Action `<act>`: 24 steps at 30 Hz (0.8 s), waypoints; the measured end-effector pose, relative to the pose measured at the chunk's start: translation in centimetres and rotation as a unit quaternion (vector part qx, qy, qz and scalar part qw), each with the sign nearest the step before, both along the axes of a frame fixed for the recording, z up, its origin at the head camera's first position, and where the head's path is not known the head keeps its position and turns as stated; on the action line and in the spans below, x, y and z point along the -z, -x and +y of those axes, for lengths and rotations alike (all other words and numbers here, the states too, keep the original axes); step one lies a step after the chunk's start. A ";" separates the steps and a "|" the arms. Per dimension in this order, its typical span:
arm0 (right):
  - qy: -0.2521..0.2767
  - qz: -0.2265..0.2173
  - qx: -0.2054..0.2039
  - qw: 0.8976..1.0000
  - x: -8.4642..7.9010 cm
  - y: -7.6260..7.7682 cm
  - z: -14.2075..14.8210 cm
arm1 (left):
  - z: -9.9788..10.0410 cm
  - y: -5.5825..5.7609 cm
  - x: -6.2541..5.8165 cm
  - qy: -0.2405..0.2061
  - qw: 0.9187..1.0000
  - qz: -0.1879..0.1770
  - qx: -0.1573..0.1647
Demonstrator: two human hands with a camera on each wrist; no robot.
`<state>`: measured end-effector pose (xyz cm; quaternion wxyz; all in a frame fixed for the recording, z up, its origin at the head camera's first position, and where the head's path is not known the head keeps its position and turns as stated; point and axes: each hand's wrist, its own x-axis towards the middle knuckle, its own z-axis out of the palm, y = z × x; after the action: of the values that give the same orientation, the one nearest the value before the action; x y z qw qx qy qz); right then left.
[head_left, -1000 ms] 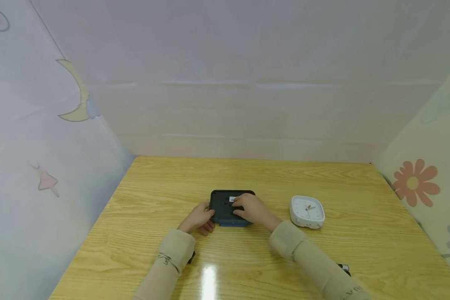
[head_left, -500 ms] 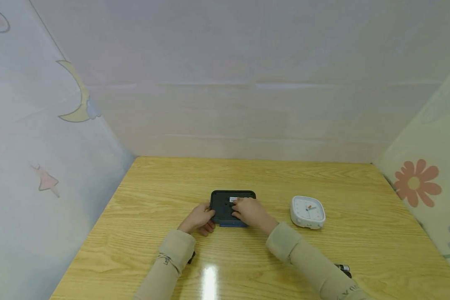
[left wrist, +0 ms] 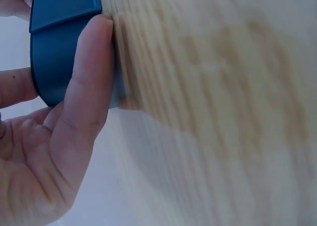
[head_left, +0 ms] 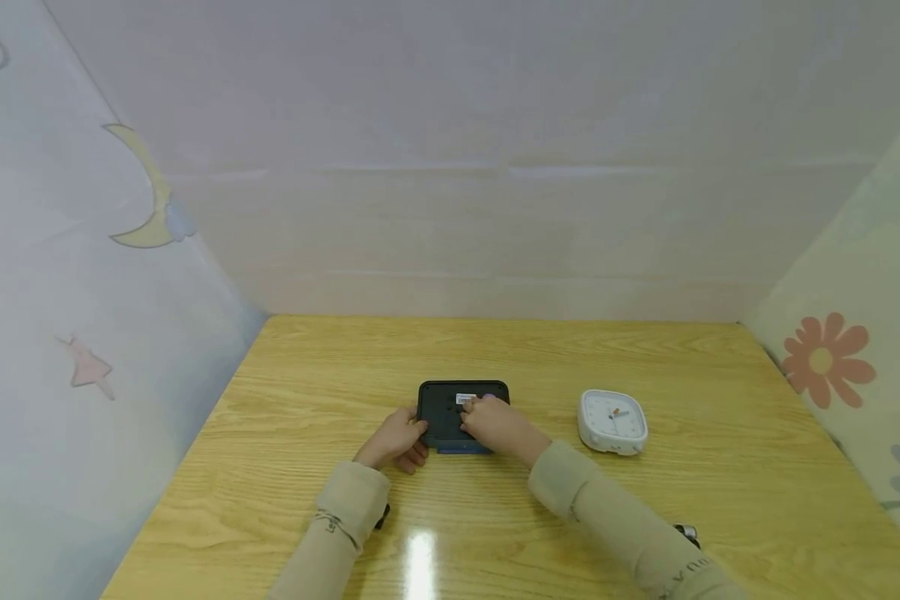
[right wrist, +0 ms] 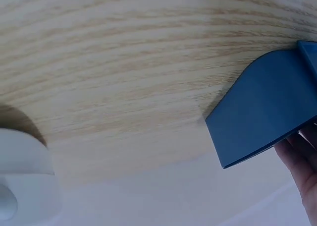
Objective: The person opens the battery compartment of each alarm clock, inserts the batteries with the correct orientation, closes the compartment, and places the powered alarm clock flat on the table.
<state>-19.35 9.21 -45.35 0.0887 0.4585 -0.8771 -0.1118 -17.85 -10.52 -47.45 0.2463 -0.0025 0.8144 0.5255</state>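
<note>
A dark blue box-like device (head_left: 438, 410) with rounded corners lies on the table, its black back facing up and a white label (head_left: 464, 399) on it. At its left edge my left hand (head_left: 394, 438) grips it, thumb on top and other fingers below; the left wrist view shows fingers on either side of the blue casing (left wrist: 57, 57). My right hand (head_left: 504, 427) bends over the back, fingertips touching near the label; what lies under them is hidden. In the right wrist view only part of that hand (right wrist: 299, 161) shows, behind the blue side wall (right wrist: 267, 99).
To the right stands a white rounded-square clock (head_left: 613, 422), its dial facing up. A small black and silver object (head_left: 687, 533) lies partly behind the right sleeve. Printed sheets (head_left: 450, 167) rise at the back and both sides of the wooden table (head_left: 322, 358).
My right fingers were spread over the black back and have drawn closer together, with the hand shifting slightly left. The left hand keeps its grip, and the device stays in place.
</note>
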 end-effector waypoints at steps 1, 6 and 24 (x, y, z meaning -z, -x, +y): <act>0.000 -0.001 -0.002 1.000 0.0 0.0 0.0 | 0.0 0.0 0.0 0.001 1.000 0.000 -0.001; 0.000 0.011 -0.014 1.000 0.0 0.0 0.0 | -0.2 0.1 0.2 0.000 1.000 -0.001 0.002; 0.006 0.011 -0.003 1.000 0.2 0.0 -0.1 | -0.3 0.3 0.3 -0.011 1.000 -0.011 0.013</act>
<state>-19.37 9.13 -45.58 0.1016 0.4589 -0.8756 -0.1113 -18.14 -10.82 -47.73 0.2623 0.0053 0.8057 0.5311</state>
